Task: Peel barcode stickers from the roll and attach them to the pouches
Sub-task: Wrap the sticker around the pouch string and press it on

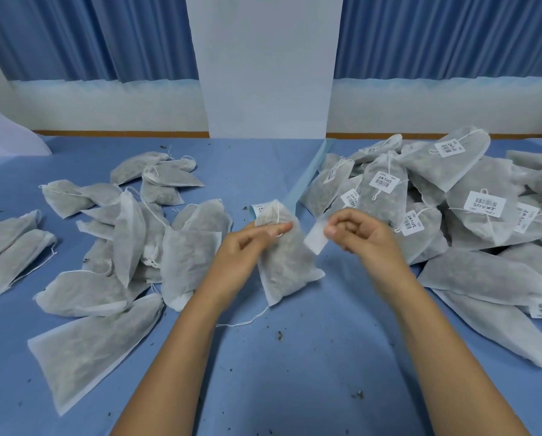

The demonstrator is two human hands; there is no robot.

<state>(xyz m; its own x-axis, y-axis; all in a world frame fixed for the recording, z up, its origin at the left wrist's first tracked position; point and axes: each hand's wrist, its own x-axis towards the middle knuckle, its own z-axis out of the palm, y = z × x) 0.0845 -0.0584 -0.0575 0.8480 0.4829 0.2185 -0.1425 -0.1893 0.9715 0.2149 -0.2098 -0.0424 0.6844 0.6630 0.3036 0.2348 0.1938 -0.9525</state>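
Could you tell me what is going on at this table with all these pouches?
A person is labelling filled pouches at a blue table. The left hand holds one pouch near its top, while the right hand pinches a white sticker just beside it, not yet stuck on. The heap on the right already carries barcode stickers; the pouches on the left show none.
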